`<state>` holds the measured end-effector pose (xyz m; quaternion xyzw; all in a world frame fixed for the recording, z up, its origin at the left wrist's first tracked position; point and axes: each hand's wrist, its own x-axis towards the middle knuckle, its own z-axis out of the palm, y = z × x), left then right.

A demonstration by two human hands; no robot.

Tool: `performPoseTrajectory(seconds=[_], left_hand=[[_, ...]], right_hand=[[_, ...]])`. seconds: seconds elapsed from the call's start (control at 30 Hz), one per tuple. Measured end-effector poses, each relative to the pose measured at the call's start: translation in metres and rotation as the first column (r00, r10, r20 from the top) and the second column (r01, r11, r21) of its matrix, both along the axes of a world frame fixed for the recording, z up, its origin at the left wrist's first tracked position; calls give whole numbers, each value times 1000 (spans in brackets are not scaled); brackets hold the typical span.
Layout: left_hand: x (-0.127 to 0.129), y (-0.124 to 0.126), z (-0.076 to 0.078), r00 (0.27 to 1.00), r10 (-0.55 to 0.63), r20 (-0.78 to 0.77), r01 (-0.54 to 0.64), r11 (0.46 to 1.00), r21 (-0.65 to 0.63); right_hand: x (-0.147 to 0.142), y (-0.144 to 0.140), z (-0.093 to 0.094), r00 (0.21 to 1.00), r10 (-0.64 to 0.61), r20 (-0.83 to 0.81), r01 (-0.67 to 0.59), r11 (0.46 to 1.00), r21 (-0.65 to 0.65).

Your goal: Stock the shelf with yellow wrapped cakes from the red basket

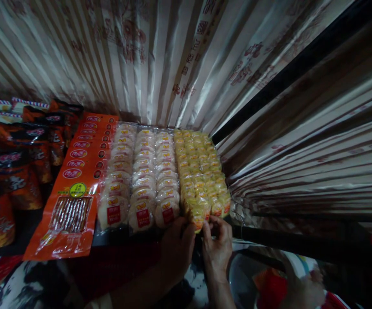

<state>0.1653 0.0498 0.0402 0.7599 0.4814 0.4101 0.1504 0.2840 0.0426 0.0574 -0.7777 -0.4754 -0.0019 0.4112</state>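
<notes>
Head view: both hands, left hand [176, 246] and right hand [217, 244], pinch the front yellow snack packet [199, 218] in the yellow snack row [200, 171], beside round cake packs [141, 176] on the counter [124, 238].

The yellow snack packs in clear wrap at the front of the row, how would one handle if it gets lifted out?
The small yellow snack packs in clear plastic wrap look light, so one would likely lift easily. The glossy film may be slippery and crinkle between the left hand and right hand. Tightly stacked neighbours could shift or topple forward.
</notes>
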Motion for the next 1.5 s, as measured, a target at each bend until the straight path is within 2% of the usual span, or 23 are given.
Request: performPoseTrajectory(seconds=[0.3, 0.5, 0.63, 0.97, 1.23, 1.37, 1.5], left_hand=[[1, 4, 6, 1000, 15, 19, -16, 996, 89], [0, 6, 13, 1000, -1, 29, -1, 999, 45], [-1, 5, 15, 1000, 8, 22, -9, 997, 78], [1, 2, 14, 999, 42, -21, -39, 994, 107], [2, 2, 13, 999, -2, -36, 6, 993, 114], [0, 1, 13, 999, -13, -47, 19, 992, 126], [-2, 0, 16, 997, -83, 5, 82, 991, 105]], right_hand=[[3, 2, -4, 1000, 9, 14, -10, 998, 64], [4, 4, -2, 999, 26, 27, -27, 998, 48], [6, 4, -5, 999, 34, 23, -35, 998, 45], [5, -4, -7, 990, 138, -3, -136, 984, 119], [-3, -13, -3, 976, 213, -51, -209, 975, 74], [-4, -14, -7, 972, 222, -83, -218, 974, 54], [-3, -15, -13, 974, 221, -45, -220, 975, 34]])
